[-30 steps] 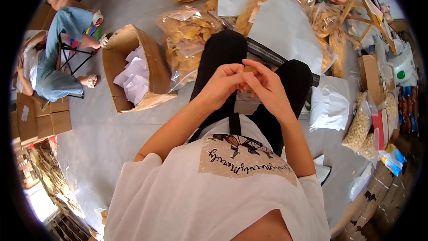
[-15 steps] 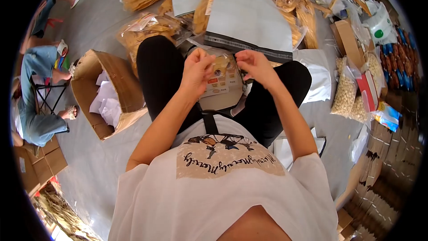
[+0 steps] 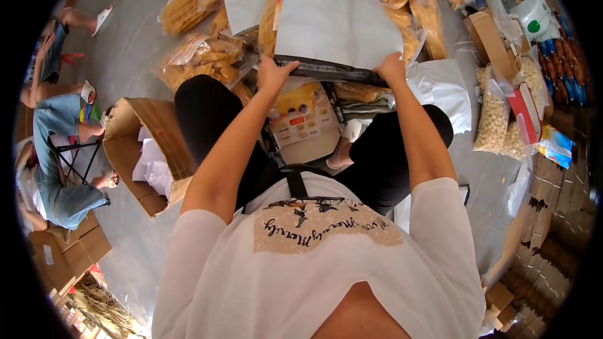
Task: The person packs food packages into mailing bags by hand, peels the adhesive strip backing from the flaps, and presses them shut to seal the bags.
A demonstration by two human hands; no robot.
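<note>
- We saw the left hand (image 3: pixel 274 77) grasping the left end of the dark edge (image 3: pixel 333 71) on the grey-white bag (image 3: pixel 339 19).
- The right hand (image 3: pixel 392 70) gripped the right end, so we judged that taking hold was done.
- The bag lay just beyond the knees, its far part spread flat and not lifted (we could not tell whether it held anything).
- We found the printed packet (image 3: pixel 304 116) nearer, between the legs, touched by neither hand.
</note>
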